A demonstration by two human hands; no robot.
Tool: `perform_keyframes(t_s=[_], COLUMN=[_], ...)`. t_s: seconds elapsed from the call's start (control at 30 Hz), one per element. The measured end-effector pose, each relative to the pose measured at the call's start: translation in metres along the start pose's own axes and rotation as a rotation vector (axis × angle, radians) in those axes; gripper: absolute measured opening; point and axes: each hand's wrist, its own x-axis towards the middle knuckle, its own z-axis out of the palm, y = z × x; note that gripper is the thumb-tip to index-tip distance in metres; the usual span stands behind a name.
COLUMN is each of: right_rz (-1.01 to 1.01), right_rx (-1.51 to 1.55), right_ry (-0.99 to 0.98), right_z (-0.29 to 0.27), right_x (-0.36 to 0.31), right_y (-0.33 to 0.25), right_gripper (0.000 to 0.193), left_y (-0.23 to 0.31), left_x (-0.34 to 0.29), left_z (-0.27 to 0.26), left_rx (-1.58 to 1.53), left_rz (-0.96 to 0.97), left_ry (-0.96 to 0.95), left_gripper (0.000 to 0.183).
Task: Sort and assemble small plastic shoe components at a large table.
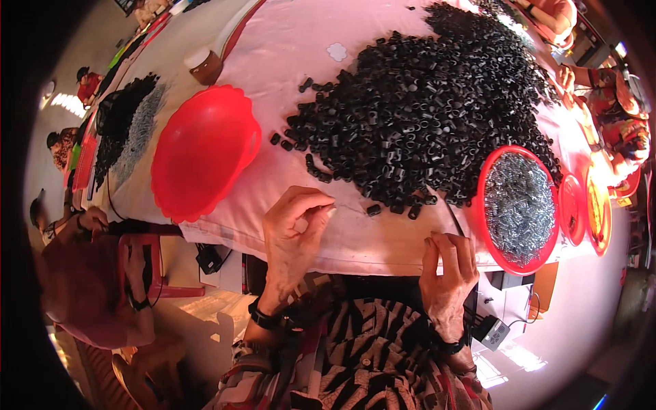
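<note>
My left hand (294, 236) is held over the near edge of the cloth-covered table, thumb and forefinger pinched together. Whatever the fingertips hold, if anything, is too small to make out. To the right, my right hand (447, 283) is at the table edge with its fingers bent in toward the thumb; what is between them does not show. Beyond both hands spreads a large heap of small black plastic pieces (410, 116), a few lying loose near my left fingertips. A round red bowl (484, 236) filled with small shiny metal springs (517, 205) stands right of my right hand.
A scalloped red tray (201, 154) lies at left, with a brown-and-white cup (203, 66) behind it. More red and yellow dishes (598, 212) stand at the right. Black and silvery parts (126, 123) lie far left. Other people sit along both sides.
</note>
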Motion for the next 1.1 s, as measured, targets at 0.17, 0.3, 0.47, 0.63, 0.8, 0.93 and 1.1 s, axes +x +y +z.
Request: perform_keyframes(t_s=[0.17, 0.3, 0.47, 0.63, 0.8, 0.93, 1.1], right_rz=[0.005, -0.045, -0.06, -0.078, -0.076, -0.056, -0.059], right_rx=[0.157, 0.166, 0.122, 0.027, -0.032, 0.014, 0.033], right_ry=[-0.081, -0.087, -0.083, -0.088, -0.112, -0.07, -0.048], right_z=[0.009, 0.014, 0.018, 0.024, 0.024, 0.026, 0.026], right_x=[-0.001, 0.001, 0.002, 0.002, 0.004, 0.004, 0.003], right_y=[-0.01, -0.013, -0.015, -0.016, -0.02, -0.018, -0.014], right_gripper=[0.02, 0.02, 0.019, 0.017, 0.015, 0.014, 0.014], left_y=[-0.003, -0.007, -0.006, -0.016, -0.015, -0.018, -0.017], left_x=[-0.014, -0.019, -0.01, -0.004, -0.004, 0.001, 0.028], left_z=[-0.016, -0.015, -0.001, 0.013, 0.017, 0.005, -0.017], left_rx=[0.033, -0.027, 0.234, 0.343, 0.223, 0.207, 0.463], left_rz=[-0.131, -0.167, -0.076, 0.075, 0.114, 0.105, 0.096], left_ry=[0.009, 0.039, -0.001, 0.025, -0.002, 0.053, 0.14], left_gripper=[0.018, 0.021, 0.03, 0.026, 0.029, 0.024, 0.032])
